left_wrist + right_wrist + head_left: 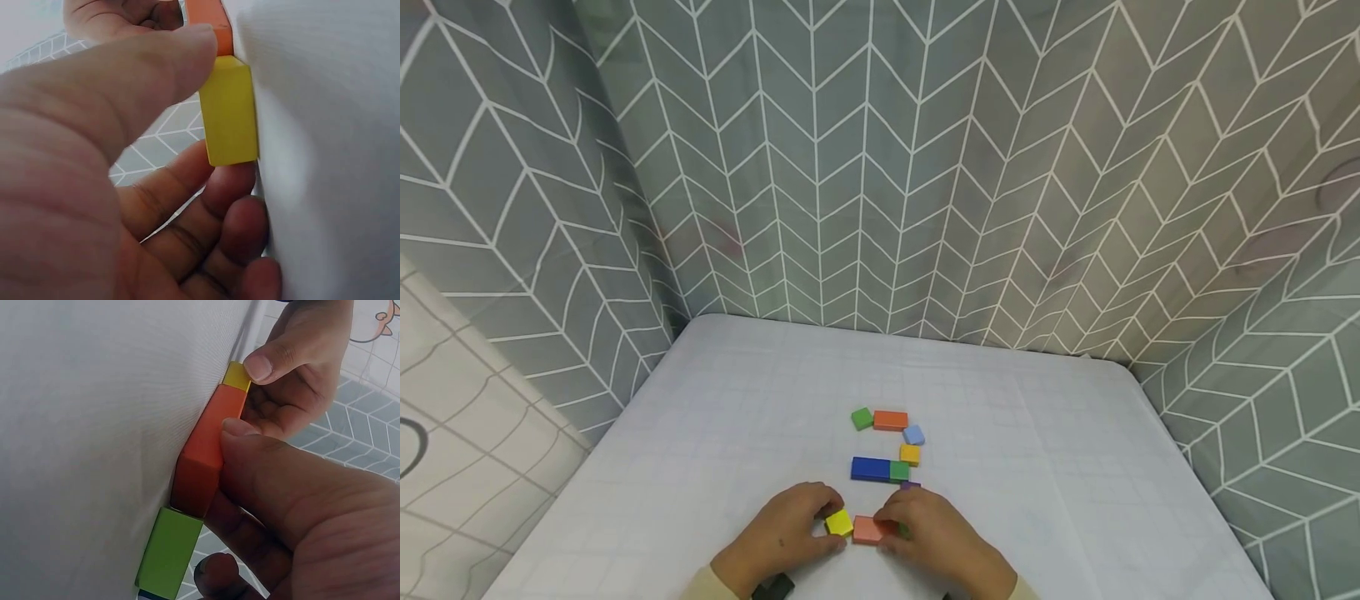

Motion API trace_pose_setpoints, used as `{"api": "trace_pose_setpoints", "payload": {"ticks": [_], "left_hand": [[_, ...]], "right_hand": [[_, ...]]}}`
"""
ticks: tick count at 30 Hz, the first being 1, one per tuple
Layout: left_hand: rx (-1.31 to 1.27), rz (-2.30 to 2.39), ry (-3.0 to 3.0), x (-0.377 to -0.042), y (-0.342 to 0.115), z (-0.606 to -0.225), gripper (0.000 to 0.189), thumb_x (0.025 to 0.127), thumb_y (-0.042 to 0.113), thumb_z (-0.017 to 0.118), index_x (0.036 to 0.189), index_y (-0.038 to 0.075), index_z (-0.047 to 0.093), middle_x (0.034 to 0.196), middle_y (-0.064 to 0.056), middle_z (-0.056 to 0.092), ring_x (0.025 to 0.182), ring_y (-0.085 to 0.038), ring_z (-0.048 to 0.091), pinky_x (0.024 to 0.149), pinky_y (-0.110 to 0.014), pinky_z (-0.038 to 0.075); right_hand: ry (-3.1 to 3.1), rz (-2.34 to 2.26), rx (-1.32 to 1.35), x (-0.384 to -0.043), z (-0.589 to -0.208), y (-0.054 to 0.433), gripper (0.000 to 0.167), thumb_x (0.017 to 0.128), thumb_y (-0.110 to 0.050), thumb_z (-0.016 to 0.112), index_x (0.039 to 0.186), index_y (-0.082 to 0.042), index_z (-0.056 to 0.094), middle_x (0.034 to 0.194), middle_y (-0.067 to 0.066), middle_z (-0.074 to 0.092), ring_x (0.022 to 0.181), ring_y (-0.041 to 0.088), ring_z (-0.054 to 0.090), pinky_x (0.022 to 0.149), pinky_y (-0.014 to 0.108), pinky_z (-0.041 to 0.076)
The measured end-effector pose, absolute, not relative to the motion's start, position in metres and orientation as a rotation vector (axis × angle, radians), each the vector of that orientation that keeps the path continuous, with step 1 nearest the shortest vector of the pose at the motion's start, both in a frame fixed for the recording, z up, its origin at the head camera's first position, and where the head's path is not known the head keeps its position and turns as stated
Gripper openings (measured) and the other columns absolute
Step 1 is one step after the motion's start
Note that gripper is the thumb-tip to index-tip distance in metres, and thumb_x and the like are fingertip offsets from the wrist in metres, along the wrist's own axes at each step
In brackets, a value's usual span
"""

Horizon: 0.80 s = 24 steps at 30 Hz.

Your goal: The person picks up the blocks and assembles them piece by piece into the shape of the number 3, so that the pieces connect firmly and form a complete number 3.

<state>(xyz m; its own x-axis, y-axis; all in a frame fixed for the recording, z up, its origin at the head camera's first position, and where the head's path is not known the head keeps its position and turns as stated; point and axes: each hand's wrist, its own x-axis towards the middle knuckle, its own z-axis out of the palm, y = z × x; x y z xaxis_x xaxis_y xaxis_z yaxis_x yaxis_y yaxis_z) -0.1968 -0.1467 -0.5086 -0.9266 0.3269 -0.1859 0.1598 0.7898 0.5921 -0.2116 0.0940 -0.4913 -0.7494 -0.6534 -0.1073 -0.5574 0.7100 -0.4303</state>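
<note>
My left hand (788, 527) pinches a yellow block (838, 523) between thumb and fingers on the white tabletop. Just right of it lies an orange block (865, 530), its end against the yellow one in the left wrist view. My right hand (942, 533) holds this orange block, the thumb on its near side and the fingers on the far side. A green block (170, 553) touches the orange block's other end in the right wrist view; the right hand mostly covers it in the head view. A purple block (910, 485) shows partly behind the right hand.
Farther up lie a green block (862, 418), an orange block (891, 421), a light blue block (913, 435), a yellow block (910, 454), a dark blue block (870, 469) and another green block (899, 472). A patterned curtain (880, 167) hangs behind the white table (737, 392).
</note>
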Motion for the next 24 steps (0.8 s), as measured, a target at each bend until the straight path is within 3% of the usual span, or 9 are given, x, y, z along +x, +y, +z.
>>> {"api": "trace_pose_setpoints", "payload": {"ticks": [16, 24], "left_hand": [[0.347, 0.862, 2.696, -0.197, -0.147, -0.511, 0.044, 0.075, 0.052, 0.083, 0.104, 0.023, 0.069, 0.087, 0.016, 0.058, 0.08, -0.007, 0.05, 0.08, -0.037, 0.053], [0.371, 0.883, 2.692, -0.198, -0.149, -0.513, 0.05, 0.076, 0.059, 0.079, 0.108, 0.023, 0.069, 0.089, 0.017, 0.058, 0.081, -0.006, 0.051, 0.079, -0.036, 0.053]], "right_hand": [[2.661, -0.577, -0.96, -0.21, -0.49, 0.095, 0.025, 0.087, -0.037, 0.077, 0.11, -0.028, 0.075, 0.099, -0.023, 0.066, 0.091, -0.003, 0.056, 0.086, 0.025, 0.053], [2.672, -0.754, -0.796, -0.209, -0.483, 0.105, 0.035, 0.091, -0.042, 0.071, 0.12, -0.023, 0.071, 0.113, -0.018, 0.067, 0.108, 0.007, 0.06, 0.095, 0.039, 0.052]]}}
